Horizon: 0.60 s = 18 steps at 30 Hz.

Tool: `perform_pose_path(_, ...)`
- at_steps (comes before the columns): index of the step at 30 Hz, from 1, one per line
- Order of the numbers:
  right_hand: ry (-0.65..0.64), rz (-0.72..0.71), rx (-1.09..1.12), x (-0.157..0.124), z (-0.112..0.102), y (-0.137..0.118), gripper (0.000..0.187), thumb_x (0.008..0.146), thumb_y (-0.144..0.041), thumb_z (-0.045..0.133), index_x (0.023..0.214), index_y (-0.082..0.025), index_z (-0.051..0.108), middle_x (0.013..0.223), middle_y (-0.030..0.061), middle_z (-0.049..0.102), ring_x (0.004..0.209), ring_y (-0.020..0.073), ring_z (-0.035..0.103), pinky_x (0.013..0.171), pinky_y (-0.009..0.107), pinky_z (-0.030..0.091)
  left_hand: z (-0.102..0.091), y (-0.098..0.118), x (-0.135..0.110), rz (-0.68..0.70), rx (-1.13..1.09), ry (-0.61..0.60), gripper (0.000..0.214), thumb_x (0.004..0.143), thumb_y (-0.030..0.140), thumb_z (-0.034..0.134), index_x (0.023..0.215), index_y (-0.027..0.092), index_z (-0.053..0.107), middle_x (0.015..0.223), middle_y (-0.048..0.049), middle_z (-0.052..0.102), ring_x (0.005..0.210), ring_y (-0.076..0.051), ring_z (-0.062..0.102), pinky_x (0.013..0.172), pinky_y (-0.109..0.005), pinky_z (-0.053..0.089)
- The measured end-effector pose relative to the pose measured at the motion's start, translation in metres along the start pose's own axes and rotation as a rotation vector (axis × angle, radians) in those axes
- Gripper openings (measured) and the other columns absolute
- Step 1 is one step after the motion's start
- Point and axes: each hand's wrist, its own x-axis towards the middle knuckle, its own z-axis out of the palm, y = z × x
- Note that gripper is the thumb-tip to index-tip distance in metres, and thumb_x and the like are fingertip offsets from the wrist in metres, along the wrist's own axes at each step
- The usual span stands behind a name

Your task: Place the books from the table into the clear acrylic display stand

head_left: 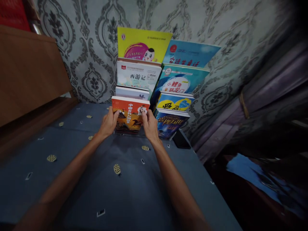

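An orange book stands at the front of the left column of a tiered book display. My left hand grips its left edge, with the thumb on the cover. My right hand grips its right edge the same way. Behind it rise a white-and-blue book, a white book with black characters and a yellow book. The right column holds a dark blue book, a yellow-and-blue book, a teal book and a light blue book.
The display stands on a blue-grey cloth with small yellow dots, against a patterned grey wall. A brown wooden headboard is at the left. A dark flat object lies beside the right column. Purple curtains hang at the right.
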Motion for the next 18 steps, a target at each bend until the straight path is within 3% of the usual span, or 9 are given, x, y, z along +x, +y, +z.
perform_pose_path(8,0.012,0.011,-0.026,-0.0007,0.0023,0.0056,0.038,0.102,-0.058,0.036,0.112,-0.025,0.052,0.088,0.0038,0.069,0.075,0.0211,0.064,0.066,0.031,0.047,0.0025,-0.0014,0.0023,0.047,0.009,0.053,0.024,0.102,0.044,0.039,0.105,0.022,0.049,0.091,-0.0054,0.068,0.083,-0.022,0.067,0.074,-0.032,0.05)
perform_pose_path(18,0.003,0.018,-0.055,-0.0024,0.0044,0.0095,0.031,0.103,-0.053,0.036,0.105,-0.026,0.051,0.078,0.0027,0.061,0.068,0.0213,0.06,0.065,0.035,0.047,0.0057,-0.0015,0.0,0.037,0.001,0.081,0.026,0.102,0.043,0.038,0.104,0.02,0.051,0.101,-0.0104,0.06,0.102,-0.027,0.06,0.093,-0.046,0.049)
